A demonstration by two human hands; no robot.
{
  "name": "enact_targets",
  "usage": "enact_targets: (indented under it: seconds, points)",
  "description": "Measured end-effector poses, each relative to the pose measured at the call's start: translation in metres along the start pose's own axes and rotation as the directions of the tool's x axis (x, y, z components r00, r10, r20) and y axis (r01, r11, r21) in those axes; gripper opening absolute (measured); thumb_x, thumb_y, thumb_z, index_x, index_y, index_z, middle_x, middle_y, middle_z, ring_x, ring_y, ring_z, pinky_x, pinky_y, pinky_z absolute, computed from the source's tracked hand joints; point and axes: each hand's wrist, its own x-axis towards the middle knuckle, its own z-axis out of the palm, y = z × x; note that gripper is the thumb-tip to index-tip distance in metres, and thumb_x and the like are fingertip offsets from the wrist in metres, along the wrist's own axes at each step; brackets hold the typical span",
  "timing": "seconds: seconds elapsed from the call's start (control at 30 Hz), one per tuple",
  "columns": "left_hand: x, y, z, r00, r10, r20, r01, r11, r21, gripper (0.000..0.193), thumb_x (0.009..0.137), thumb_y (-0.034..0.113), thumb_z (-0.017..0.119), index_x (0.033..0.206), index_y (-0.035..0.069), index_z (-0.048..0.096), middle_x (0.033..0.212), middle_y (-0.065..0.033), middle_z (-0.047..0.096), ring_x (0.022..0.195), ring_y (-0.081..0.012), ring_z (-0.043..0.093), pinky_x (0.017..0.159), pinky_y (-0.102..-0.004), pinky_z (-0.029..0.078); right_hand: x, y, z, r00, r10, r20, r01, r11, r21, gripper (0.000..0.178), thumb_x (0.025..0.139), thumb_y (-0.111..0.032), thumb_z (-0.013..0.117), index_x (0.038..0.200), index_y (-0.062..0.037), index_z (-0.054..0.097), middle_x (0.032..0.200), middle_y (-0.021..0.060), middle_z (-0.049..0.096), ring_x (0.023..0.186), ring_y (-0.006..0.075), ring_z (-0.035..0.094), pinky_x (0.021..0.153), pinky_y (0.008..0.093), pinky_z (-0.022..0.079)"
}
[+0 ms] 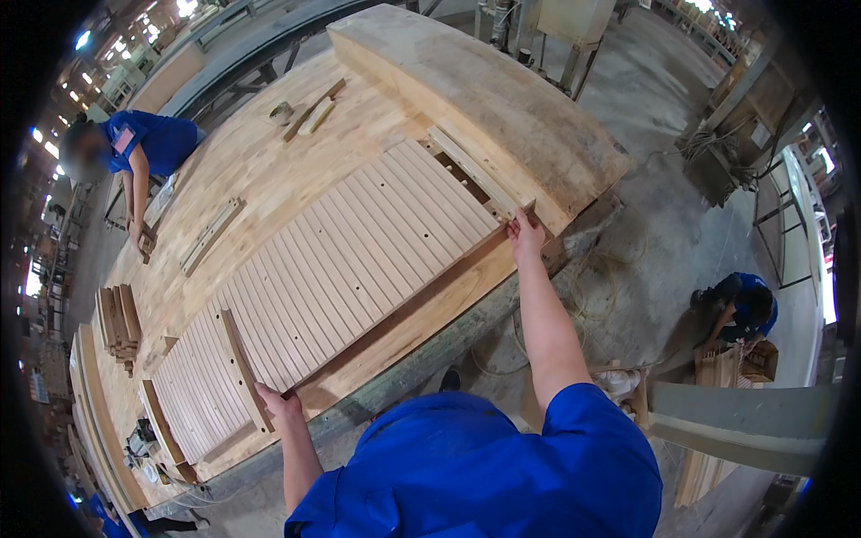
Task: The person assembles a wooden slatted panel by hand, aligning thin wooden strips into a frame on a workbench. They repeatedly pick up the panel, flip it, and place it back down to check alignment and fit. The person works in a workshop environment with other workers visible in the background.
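A long slatted wooden panel [350, 260] with several dark holes lies across the workbench before me. At its near edge, my left hand [283, 407] is closed on the panel, right beside a wooden crosspiece [240, 369] lying over the slats. My right hand [527, 235] reaches to the panel's right-end corner, its fingers closed on the near end of a wooden rail [473, 168]. Between this rail and the last slat runs a dark gap. The fingertips of both hands are partly hidden.
A raised wooden ledge [484, 99] bounds the workbench [269, 202] on the right. Loose strips [213, 235], a small tin [282, 113] and stacked wood pieces [118, 323] sit beyond the panel. A co-worker [152, 148] handles wood at the far left; another person [744, 309] crouches at right.
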Motion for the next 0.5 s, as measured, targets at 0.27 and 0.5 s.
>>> enact_targets:
  seconds: [0.27,0.5]
  points:
    - [-0.001,0.0,-0.003,1.0,-0.01,-0.024,0.01,1.0,0.011,0.062,0.095,0.05,0.039,0.142,0.011,0.029,0.144,-0.0064,0.035,0.127,-0.0268,0.04,0.105,-0.0418,0.035,-0.003,0.0,0.0,0.999,0.009,0.034,-0.01,1.0,0.027,0.039,0.078,-0.012,0.075,0.105,-0.0072,0.047,0.091,0.0026,0.057,0.074,0.0141,0.056,0.066,0.0308,0.048]
    - [-0.003,-0.004,0.003,0.997,-0.007,-0.077,0.008,1.0,0.011,0.061,0.094,0.05,0.042,0.143,0.015,0.028,0.146,-0.0041,0.033,0.126,-0.0258,0.04,0.102,-0.0407,0.036,-0.013,0.002,0.004,1.0,0.007,0.007,-0.007,1.0,0.011,0.033,0.08,-0.013,0.072,0.104,-0.0076,0.05,0.09,0.0021,0.058,0.074,0.0144,0.056,0.064,0.0306,0.046]
